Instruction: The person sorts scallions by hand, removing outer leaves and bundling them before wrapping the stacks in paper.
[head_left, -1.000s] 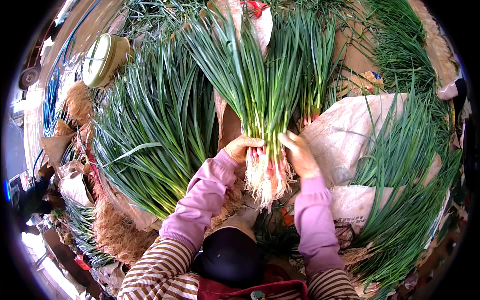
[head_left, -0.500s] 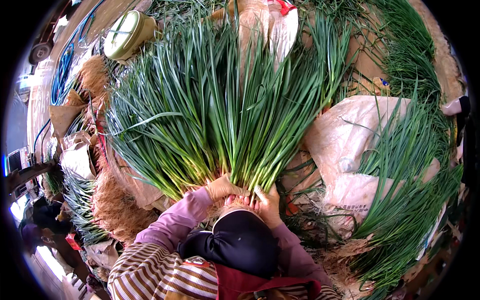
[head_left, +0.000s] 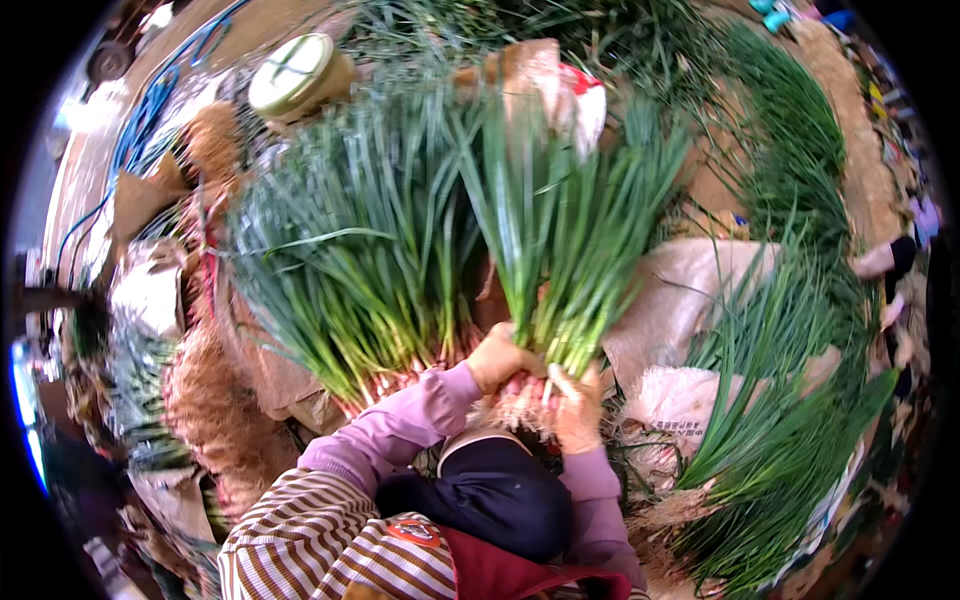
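Both my hands grip a bundle of long green onions [head_left: 560, 250] with pinkish-white bulbs and stringy roots, its leaves fanned out away from me. My left hand [head_left: 500, 358] is closed round the stem bases from the left. My right hand [head_left: 577, 408] is closed on the right side of the bulbs, just above the roots and near my dark-clad knee [head_left: 470, 495]. A large fan of similar onions [head_left: 360, 260] lies directly beside the bundle on the left, bulbs toward me. The moving leaves and hands are slightly blurred.
A pale sack [head_left: 665, 285] and more loose onions [head_left: 770, 460] lie at the right. A lidded pale-green bucket [head_left: 295, 80], blue hose [head_left: 140, 130] and rooty bundles [head_left: 200, 420] are at the left. Another person's leg [head_left: 875, 262] shows at the far right rim.
Since a second ago my hands and the bundle have come down toward my knee; in the last half second they have shifted slightly up and right. The whole view has shifted and blurred.
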